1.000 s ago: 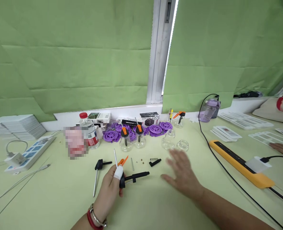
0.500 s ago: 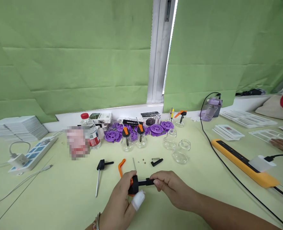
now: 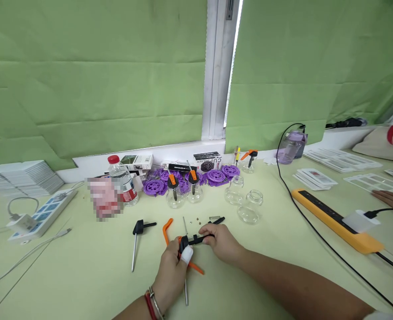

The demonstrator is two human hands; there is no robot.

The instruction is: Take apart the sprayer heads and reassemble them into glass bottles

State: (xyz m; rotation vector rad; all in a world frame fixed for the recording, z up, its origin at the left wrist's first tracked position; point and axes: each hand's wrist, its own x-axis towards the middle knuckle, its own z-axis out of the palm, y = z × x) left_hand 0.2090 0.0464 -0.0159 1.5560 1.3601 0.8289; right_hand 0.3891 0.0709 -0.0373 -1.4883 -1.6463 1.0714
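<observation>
My left hand [image 3: 171,271], its thumb wrapped in white, grips the black head of an assembly [image 3: 184,244] with an orange lever [image 3: 196,268] and a metal rod pointing down. The fingers of my right hand [image 3: 221,242] pinch the black stem [image 3: 198,239] on its right side. Beyond the hands lie a loose orange lever [image 3: 166,229], a thin pin [image 3: 184,225], tiny round parts, a spring [image 3: 214,218] and a black piece [image 3: 220,220] partly hidden by my right hand. A black head with a rod [image 3: 138,227] rests to the left.
Glass jars [image 3: 249,212], two jars with orange-and-black tops [image 3: 175,198], purple discs [image 3: 154,187] and a bottle [image 3: 126,186] stand farther back. Power strips [image 3: 336,222] flank the workspace, with a black cable on the right. Another person's hand [image 3: 391,200] rests at far right.
My hands have turned the assembly, bringing its orange lever and metal rod into view below my left hand. Both hands have moved slightly away from me. The camera view has shifted a little.
</observation>
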